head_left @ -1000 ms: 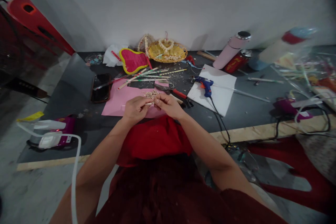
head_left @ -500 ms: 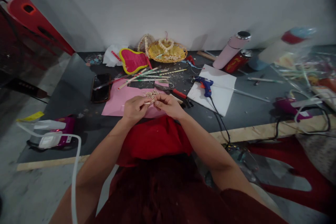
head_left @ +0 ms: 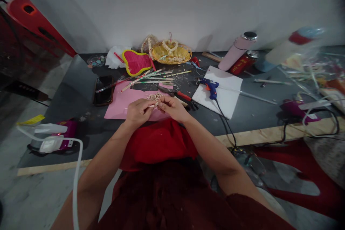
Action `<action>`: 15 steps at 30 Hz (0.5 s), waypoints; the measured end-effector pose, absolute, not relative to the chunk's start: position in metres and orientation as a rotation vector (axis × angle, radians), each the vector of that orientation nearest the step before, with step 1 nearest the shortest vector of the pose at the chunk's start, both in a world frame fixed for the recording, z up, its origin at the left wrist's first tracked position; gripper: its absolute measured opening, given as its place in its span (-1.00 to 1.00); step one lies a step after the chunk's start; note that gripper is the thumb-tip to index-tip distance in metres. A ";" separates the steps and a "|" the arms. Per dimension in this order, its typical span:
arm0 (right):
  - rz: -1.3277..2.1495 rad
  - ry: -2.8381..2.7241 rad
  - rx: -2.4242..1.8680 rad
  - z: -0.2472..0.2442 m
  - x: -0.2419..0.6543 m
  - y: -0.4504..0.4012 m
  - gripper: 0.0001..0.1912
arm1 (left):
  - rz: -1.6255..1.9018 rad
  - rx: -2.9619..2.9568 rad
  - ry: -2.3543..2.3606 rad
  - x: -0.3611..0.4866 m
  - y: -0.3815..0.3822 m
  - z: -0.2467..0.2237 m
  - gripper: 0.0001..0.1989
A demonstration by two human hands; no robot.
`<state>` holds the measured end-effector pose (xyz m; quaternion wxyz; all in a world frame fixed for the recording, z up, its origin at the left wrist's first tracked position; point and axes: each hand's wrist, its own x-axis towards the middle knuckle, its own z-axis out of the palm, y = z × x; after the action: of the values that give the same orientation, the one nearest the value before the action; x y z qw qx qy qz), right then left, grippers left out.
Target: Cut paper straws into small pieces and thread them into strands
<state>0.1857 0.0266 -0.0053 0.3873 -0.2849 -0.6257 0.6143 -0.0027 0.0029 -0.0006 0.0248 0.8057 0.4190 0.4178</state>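
My left hand (head_left: 139,111) pinches a thin pale stick (head_left: 152,106) whose end points to the right. Facing it, my right hand (head_left: 172,107) is closed at the fingertips around the stick's other end; any small piece there is too tiny to make out. Both hands hover over a pink sheet (head_left: 118,102). Just beyond the fingers lies a small heap of short pale pieces (head_left: 155,96). Red-handled pliers or cutters (head_left: 184,96) rest behind my right hand. A red cloth (head_left: 161,143) covers my lap below.
Behind the sheet lie several patterned sticks (head_left: 159,75) and a yellow basket (head_left: 156,55) with beaded pieces. A blue glue gun (head_left: 211,87) sits on a white board (head_left: 231,86), its cord over the table edge. A phone (head_left: 104,91), pink flask (head_left: 237,52) and red can (head_left: 244,63) stand around.
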 end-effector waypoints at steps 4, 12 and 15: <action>1.565 -1.597 -0.750 -0.004 0.185 0.026 -0.62 | 1.276 2.488 1.321 -0.003 0.003 -0.001 -0.85; 1.564 -1.556 -0.737 -0.003 0.184 0.026 -0.64 | 1.253 2.488 1.351 -0.003 0.003 -0.001 -0.83; 1.557 -1.525 -0.725 -0.003 0.184 0.026 -0.66 | 1.268 2.493 1.337 -0.003 0.003 -0.001 -0.85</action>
<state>0.1837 0.0259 -0.0034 0.4100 -0.2879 -0.6056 0.6183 -0.0032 0.0026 -0.0010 0.0209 0.8040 0.4312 0.4090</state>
